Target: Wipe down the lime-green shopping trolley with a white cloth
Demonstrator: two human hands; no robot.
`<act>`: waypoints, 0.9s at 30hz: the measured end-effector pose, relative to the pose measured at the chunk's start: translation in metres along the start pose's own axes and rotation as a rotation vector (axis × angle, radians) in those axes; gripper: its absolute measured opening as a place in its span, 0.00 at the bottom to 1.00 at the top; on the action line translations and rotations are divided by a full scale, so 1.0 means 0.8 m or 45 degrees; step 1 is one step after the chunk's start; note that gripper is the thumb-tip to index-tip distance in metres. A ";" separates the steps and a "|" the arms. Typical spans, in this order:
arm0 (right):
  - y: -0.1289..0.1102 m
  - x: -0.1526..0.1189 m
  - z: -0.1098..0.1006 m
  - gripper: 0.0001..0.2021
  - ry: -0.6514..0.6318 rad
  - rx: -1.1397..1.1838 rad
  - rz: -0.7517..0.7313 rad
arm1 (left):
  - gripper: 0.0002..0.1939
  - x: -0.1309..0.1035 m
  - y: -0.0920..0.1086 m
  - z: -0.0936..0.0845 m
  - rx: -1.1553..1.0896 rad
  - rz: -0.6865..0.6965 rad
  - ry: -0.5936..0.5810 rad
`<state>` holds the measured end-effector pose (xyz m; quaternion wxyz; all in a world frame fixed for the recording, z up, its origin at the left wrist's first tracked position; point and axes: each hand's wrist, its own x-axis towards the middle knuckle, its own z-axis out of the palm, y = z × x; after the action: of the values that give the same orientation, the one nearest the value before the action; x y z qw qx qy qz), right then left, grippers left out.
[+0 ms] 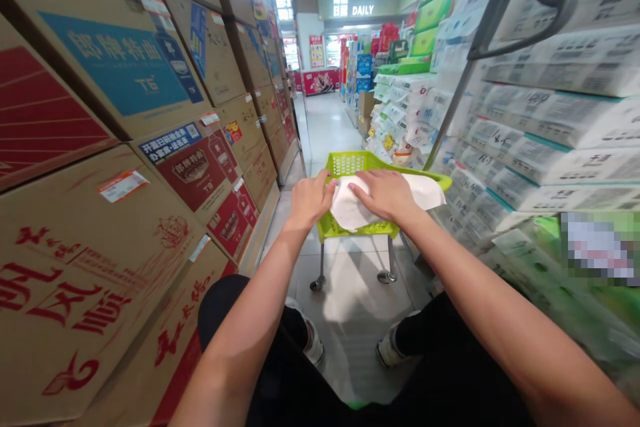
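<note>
A small shopping cart with a lime-green plastic basket [360, 161] stands low in front of me. A white cloth [350, 210] is draped over the near part of the basket and stretches along its right side. My right hand [385, 192] is closed over the cloth from above, thumb pointing left; its fingertips are partly hidden. At the basket's left corner, my left hand [311, 199] grips the rim, with its thumb beside the cloth's left edge. The cart's grey handle [525, 0] rises on a metal pole at the upper right.
Stacked cardboard boxes [95, 267] form a wall close on my left. Wrapped white paper packs [565, 127] are piled on the right, with green packs [545, 267] lower down. The tiled floor [327, 123] runs ahead between them. My shoes flank the cart's wheels.
</note>
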<state>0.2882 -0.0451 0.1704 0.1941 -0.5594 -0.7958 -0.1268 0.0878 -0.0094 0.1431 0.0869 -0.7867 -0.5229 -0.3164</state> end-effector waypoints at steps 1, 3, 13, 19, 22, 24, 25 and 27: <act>0.007 0.000 0.001 0.31 0.000 -0.022 0.043 | 0.26 0.000 -0.003 0.001 0.059 0.016 -0.020; 0.029 -0.004 -0.002 0.33 -0.023 -0.039 0.128 | 0.29 0.002 -0.013 0.002 0.147 0.038 -0.036; 0.034 -0.005 0.005 0.32 0.056 -0.076 0.154 | 0.33 0.003 -0.031 0.006 0.288 0.100 -0.043; -0.053 0.017 0.018 0.27 0.050 -0.036 -0.191 | 0.30 -0.001 -0.031 0.007 0.304 0.164 -0.009; -0.038 0.014 0.014 0.27 0.034 -0.029 -0.200 | 0.28 0.000 -0.043 0.005 0.322 0.207 -0.017; -0.005 0.005 0.008 0.28 0.038 -0.055 -0.078 | 0.28 0.001 -0.055 0.003 0.327 0.214 -0.036; 0.015 0.000 0.005 0.29 0.016 -0.081 0.013 | 0.28 0.001 -0.062 0.001 0.329 0.203 -0.042; 0.051 -0.013 -0.001 0.32 -0.073 -0.147 0.163 | 0.28 0.001 -0.073 0.000 0.331 0.181 -0.047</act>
<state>0.3299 -0.0402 0.1662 0.1464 -0.6226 -0.7551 -0.1437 0.0364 0.0165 0.1323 0.2005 -0.8095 -0.5041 -0.2245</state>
